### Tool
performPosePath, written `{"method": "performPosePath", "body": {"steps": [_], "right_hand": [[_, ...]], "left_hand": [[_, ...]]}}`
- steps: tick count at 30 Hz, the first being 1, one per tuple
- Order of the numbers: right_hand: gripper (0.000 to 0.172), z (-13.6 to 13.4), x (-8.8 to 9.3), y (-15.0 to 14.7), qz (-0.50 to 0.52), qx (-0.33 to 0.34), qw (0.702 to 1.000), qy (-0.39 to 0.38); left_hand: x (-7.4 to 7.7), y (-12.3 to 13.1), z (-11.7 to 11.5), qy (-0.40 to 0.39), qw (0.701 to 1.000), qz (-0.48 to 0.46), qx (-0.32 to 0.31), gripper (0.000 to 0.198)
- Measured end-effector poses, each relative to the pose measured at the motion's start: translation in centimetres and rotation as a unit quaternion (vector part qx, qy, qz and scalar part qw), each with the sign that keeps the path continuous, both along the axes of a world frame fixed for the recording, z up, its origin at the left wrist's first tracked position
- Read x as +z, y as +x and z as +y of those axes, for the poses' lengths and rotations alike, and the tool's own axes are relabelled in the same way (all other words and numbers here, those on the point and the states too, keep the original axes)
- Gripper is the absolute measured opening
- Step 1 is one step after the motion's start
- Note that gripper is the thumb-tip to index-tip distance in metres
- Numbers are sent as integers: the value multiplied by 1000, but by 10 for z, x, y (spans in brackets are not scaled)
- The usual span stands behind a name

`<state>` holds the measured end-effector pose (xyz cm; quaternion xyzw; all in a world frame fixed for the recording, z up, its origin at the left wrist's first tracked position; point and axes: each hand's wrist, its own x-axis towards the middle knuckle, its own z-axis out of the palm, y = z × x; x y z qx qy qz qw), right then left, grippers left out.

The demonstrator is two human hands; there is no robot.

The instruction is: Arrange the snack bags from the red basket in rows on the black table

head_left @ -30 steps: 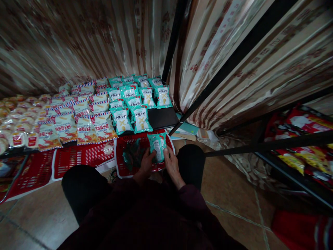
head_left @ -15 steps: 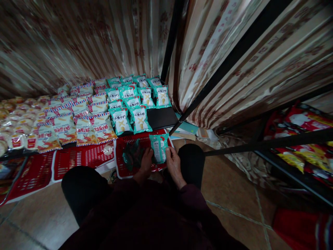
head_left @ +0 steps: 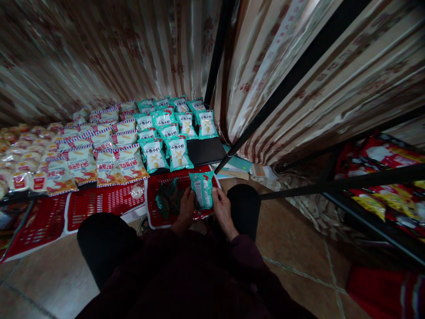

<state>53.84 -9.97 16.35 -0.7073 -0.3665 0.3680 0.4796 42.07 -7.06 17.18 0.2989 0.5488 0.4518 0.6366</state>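
- left hand (head_left: 187, 207) and right hand (head_left: 222, 207) each grip a side of a small teal plastic snack packet (head_left: 202, 191), held just over a red plastic mesh basket (head_left: 156, 219)
- basket's on the brown tiled floor (head_left: 299, 248), in front of a low black shelf (head_left: 206, 150) packed with snack bags
- shiny striped curtain (head_left: 99, 53) hangs behind it all

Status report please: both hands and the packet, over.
Left hand, right hand both grip teal packet. Packet held over red basket. Nothing blocking hands.
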Motion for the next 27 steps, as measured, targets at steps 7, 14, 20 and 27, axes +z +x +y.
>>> {"method": "performPosePath", "body": {"steps": [7,14,20,27], "right_hand": [[39,4,-1,4,-53,-22,998,35],[32,12,2,9,-148,-37,985,81],[28,17,11,13,-253,1,953,166],[33,21,5,18,-282,31,942,180]], "left_hand": [[4,5,4,27,999,27,-13,33],[-3,8,9,23,999,14,-16,32],[-2,10,11,32,999,1,-14,30],[4,10,10,41,999,-9,-9,33]]}}
